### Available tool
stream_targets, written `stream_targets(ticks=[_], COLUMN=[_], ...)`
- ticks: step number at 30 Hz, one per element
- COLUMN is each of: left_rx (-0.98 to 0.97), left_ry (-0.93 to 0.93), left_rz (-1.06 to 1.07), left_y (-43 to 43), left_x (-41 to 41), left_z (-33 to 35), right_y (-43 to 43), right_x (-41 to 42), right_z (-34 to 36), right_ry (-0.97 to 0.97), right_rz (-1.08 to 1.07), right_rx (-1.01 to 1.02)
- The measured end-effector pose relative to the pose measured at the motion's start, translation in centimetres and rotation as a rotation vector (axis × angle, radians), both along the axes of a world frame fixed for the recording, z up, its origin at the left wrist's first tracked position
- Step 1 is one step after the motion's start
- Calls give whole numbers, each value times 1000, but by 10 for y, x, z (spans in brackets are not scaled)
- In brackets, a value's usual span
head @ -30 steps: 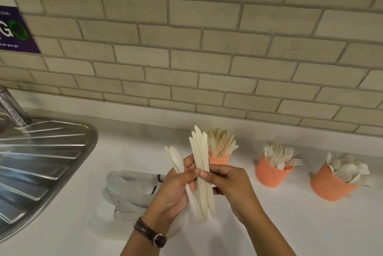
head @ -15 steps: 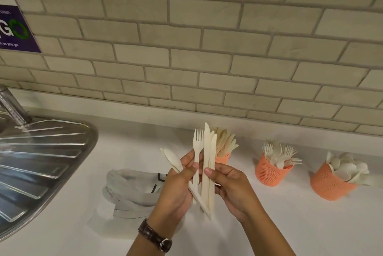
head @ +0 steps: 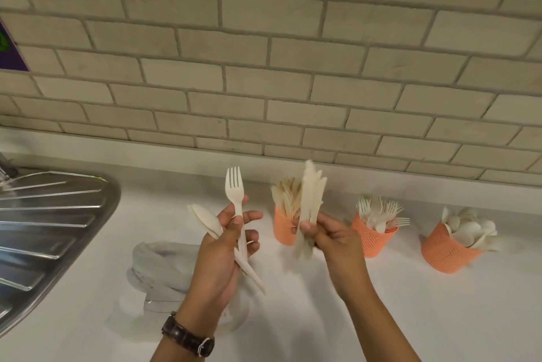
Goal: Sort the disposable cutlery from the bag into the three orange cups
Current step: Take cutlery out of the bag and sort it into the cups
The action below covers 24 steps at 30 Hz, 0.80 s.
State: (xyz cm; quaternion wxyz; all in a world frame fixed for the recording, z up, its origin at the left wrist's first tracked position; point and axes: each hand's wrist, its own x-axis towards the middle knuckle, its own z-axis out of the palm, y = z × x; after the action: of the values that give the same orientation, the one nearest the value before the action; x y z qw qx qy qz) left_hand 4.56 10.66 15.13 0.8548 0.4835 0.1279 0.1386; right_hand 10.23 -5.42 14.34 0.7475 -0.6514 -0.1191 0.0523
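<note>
My left hand (head: pixel 225 247) grips a white fork (head: pixel 235 200), tines up, together with spoons (head: pixel 205 219) that fan out to its left. My right hand (head: pixel 330 237) pinches a bundle of cream knives (head: pixel 311 194), blurred, in front of the left orange cup (head: pixel 283 228), which holds knives. The middle orange cup (head: pixel 372 240) holds forks. The right orange cup (head: pixel 445 250) holds spoons. A crumpled clear plastic bag (head: pixel 159 266) lies on the counter below my left hand.
A steel sink drainer (head: pixel 50 224) fills the left side, its rim near the bag. A tiled wall (head: pixel 293 68) stands behind the cups. The white counter (head: pixel 293 317) spreads under my forearms.
My hands have drawn apart. The right hand carried the knives rightward toward the left cup, while the left kept the fork and spoons.
</note>
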Motion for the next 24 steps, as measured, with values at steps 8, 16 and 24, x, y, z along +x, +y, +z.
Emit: stream_targets(ticks=[8,16,24], left_rx=[-84,-75,-92], left_ry=[-58,-67,-51], left_rz=[87,75,65], left_y=[18,15,15], left_x=[-1,-2,-4], left_z=[1,1,0], right_y=[-40,-46,-5], right_x=[17,19,12], right_z=[10,14,-2], right_ry=[-1413,-1378,-300], right_rz=[-455,-514,-404], right_rx=[-779,-706,-187])
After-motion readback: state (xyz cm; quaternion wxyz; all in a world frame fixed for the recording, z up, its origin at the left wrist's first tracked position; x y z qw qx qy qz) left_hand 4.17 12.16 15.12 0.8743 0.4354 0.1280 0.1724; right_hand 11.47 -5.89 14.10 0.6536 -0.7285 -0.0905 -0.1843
